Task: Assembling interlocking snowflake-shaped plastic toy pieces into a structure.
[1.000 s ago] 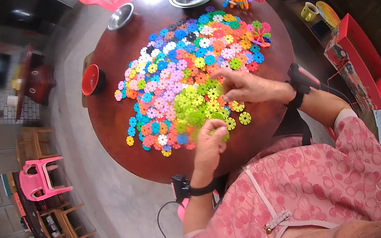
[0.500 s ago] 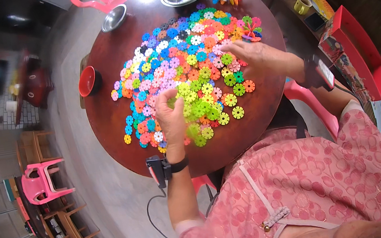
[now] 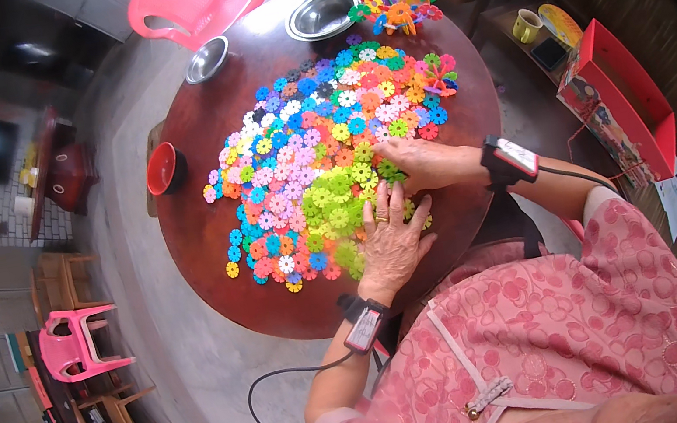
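Observation:
A wide spread of colourful plastic snowflake discs (image 3: 294,152) lies on a round brown table (image 3: 216,275). Nearest me is a heap of yellow-green discs (image 3: 326,206). My left hand (image 3: 391,246) rests palm down on the near right edge of that heap, its fingers spread. Beside it, my right hand (image 3: 433,163) lies over the discs on the right, fingers stretched toward the heap; some of its fingertips are hard to make out. Discs joined into a many-coloured cluster (image 3: 403,13) stand at the far right. A smaller joined cluster (image 3: 442,75) sits at the right of the spread.
Two metal bowls (image 3: 207,60) stand at the table's far side. A red and black bowl (image 3: 165,168) is at the left edge. Beyond the table is a pink chair (image 3: 192,13). To the right, a red box (image 3: 616,92) and a yellow mug (image 3: 527,26) rest on a side surface.
My left hand has gone from a raised pinch to lying spread on the discs, farther right. My right hand has come down and nearer, beside it. Several discs at the near right are now covered.

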Motion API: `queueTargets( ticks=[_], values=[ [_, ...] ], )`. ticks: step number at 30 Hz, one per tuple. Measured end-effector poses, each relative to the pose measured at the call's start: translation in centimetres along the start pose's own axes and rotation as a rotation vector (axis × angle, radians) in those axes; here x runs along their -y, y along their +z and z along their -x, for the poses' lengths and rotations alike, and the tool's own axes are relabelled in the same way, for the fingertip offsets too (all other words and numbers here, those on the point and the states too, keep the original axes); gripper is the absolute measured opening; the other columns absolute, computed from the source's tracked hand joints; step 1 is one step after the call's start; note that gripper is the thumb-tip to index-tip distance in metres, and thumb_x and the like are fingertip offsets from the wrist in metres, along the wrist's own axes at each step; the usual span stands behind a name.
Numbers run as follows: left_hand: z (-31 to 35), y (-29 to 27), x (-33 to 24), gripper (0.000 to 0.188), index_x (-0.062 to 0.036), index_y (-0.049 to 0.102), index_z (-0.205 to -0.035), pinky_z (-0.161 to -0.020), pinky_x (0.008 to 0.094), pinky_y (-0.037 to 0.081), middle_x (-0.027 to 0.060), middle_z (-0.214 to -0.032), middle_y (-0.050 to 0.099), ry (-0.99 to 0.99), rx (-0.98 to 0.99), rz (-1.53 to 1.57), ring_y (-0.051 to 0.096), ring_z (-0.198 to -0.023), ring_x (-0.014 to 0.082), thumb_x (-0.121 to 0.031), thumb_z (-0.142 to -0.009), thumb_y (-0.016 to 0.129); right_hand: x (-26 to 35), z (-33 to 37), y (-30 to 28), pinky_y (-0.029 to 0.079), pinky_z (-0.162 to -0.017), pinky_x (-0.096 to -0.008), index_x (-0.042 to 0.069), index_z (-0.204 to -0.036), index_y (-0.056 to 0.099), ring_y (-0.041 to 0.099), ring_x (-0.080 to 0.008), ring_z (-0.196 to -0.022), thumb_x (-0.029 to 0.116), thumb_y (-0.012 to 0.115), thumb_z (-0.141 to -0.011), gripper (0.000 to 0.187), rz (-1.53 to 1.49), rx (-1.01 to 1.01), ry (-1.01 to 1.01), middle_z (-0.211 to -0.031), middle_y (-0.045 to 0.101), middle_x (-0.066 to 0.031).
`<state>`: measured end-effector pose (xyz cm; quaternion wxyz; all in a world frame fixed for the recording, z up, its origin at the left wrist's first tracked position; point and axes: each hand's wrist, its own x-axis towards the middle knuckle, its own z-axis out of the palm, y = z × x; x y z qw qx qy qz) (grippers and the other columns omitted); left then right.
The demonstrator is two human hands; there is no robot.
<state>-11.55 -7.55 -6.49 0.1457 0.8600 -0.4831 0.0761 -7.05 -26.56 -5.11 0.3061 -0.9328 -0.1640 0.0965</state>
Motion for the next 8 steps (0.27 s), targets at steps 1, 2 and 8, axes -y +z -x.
queueTargets(
  ticks=[1, 2, 8],
  values=[
    [0.3, 0.7, 0.6, 0.059, -0.0241, 0.054, -0.13, -0.104, 0.0545, 0.024, 0.0191, -0.137, 0.035, -0.048, 0.049, 0.021, 0.027, -0.134, 0.0393, -0.033, -0.074, 0.073, 0.6, -0.8, 0.2, 0.048, -0.083, -0.0444, -0.006, -0.126, 0.037, 0.053, -0.0409, -0.107, 0.006, 0.069, -0.066, 0.07, -0.015, 0.012, -0.001, -0.113, 0.049, -0.0265],
    [0.2, 0.7, 1.1, 0.059, -0.0241, 0.054, -0.13, -0.104, 0.0545, 0.024, 0.0191, -0.137, 0.035, -0.047, 0.048, 0.019, 0.027, -0.134, 0.0393, -0.033, -0.074, 0.073, 0.9, -1.3, 0.3, 0.048, -0.083, -0.0444, -0.006, -0.126, 0.037, 0.053, -0.0409, -0.107, 0.006, 0.069, -0.066, 0.07, -0.015, 0.008, -0.002, -0.113, 0.049, -0.0265],
    [-0.9, 0.6, 4.5, 0.055, -0.0245, 0.054, -0.129, -0.105, 0.0573, 0.024, 0.0139, -0.139, 0.034, -0.146, -0.03, -0.08, 0.027, -0.133, 0.0391, -0.026, -0.076, 0.072, 2.3, -4.8, 0.5, 0.051, -0.077, -0.0448, 0.005, -0.135, 0.035, 0.055, -0.0437, -0.106, 0.009, 0.07, -0.069, 0.075, -0.132, 0.021, -0.061, -0.117, 0.047, -0.0256]
  ],
)
